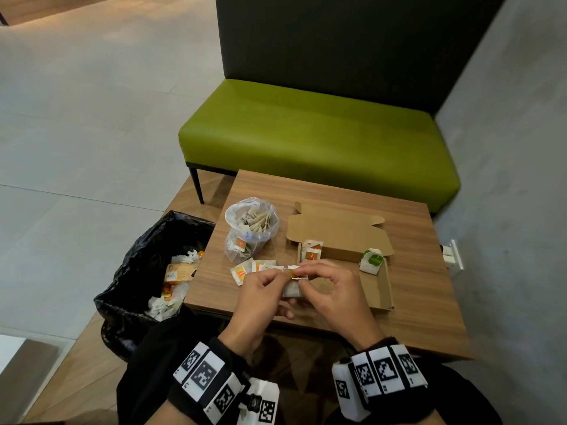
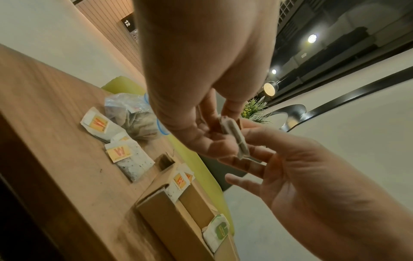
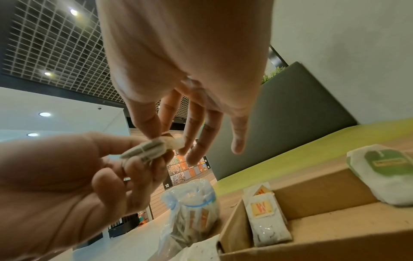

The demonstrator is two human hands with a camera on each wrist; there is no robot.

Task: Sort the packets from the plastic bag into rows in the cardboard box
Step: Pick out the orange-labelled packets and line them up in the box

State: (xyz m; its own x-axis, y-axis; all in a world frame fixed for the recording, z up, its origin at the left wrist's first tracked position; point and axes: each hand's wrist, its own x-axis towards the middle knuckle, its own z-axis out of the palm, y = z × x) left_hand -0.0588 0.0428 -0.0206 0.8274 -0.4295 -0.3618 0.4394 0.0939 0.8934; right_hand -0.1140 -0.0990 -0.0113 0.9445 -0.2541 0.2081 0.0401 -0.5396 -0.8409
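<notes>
Fingers (image 1: 277, 276) of left hand (image 1: 260, 294) and right hand (image 1: 334, 289) pinching one packet (image 1: 293, 286) above counter (image 1: 414, 302), near edge of cardboard box (image 1: 383, 286); long axis hanging roughly vertical, tag uppermost. Beyond, plastic bag (image 1: 251, 228) upright, mouth open upward.

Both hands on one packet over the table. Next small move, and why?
Probably set the packet that the left hand and right hand pinch into the cardboard box, beside the upright orange-tagged packets: its tag looks orange too.
</notes>
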